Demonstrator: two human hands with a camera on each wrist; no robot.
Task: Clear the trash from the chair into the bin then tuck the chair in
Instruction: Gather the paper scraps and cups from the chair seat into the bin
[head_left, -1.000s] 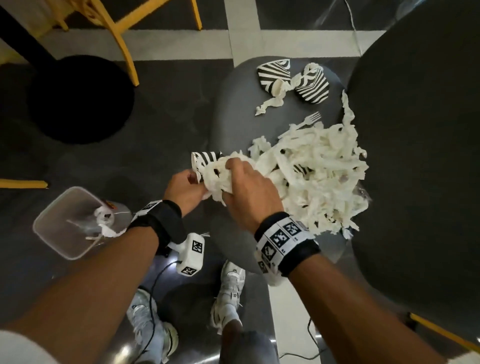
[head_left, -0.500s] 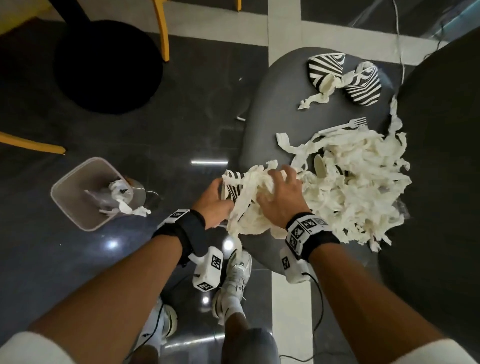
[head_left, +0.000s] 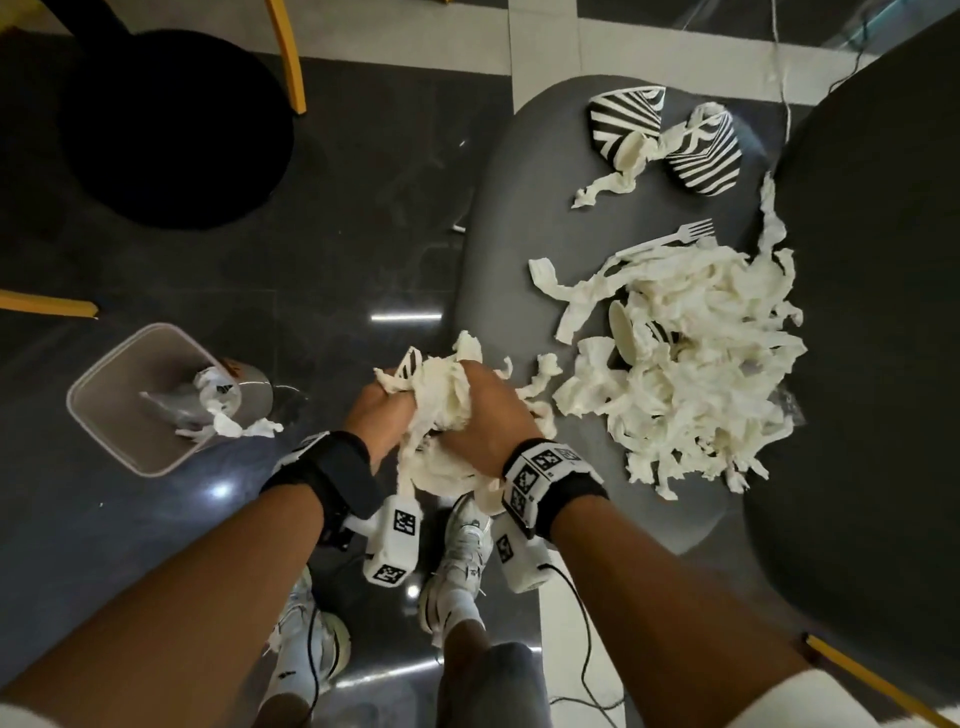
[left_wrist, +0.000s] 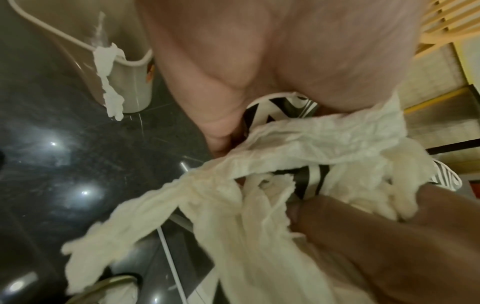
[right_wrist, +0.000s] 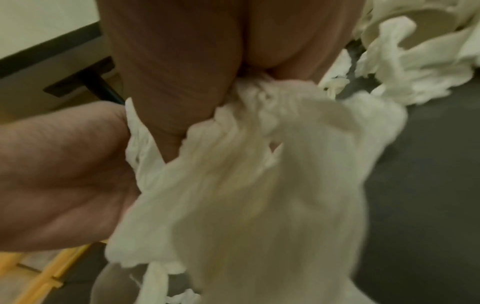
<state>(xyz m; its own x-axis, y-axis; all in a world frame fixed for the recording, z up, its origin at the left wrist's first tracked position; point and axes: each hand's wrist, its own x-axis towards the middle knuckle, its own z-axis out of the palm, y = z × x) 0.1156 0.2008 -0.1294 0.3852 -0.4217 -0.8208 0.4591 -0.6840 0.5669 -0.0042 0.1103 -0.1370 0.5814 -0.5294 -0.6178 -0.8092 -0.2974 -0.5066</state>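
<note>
Both hands grip one bundle of white paper strips (head_left: 441, 415) with a striped paper cup (head_left: 410, 361) tucked in it, held at the left edge of the grey chair seat (head_left: 519, 218). My left hand (head_left: 382, 415) clasps it from the left, my right hand (head_left: 485, 415) from the right. In the left wrist view the striped cup (left_wrist: 309, 179) shows among the paper (left_wrist: 259, 226). The right wrist view shows paper (right_wrist: 259, 185) bunched under the palm. A larger heap of strips (head_left: 691, 364) lies on the seat. The bin (head_left: 135, 405) stands on the floor to the left.
Two striped cups (head_left: 626, 122) (head_left: 706, 153) and a white plastic fork (head_left: 670, 240) lie at the seat's far end. A dark round table (head_left: 872, 312) borders the chair on the right. A black round base (head_left: 171, 124) and yellow legs (head_left: 288, 57) stand far left. My shoes (head_left: 462, 551) are below the bundle.
Both hands have pulled the bundle off the main heap and carried it left, to the seat's left edge, nearer the bin. The heap on the seat is smaller.
</note>
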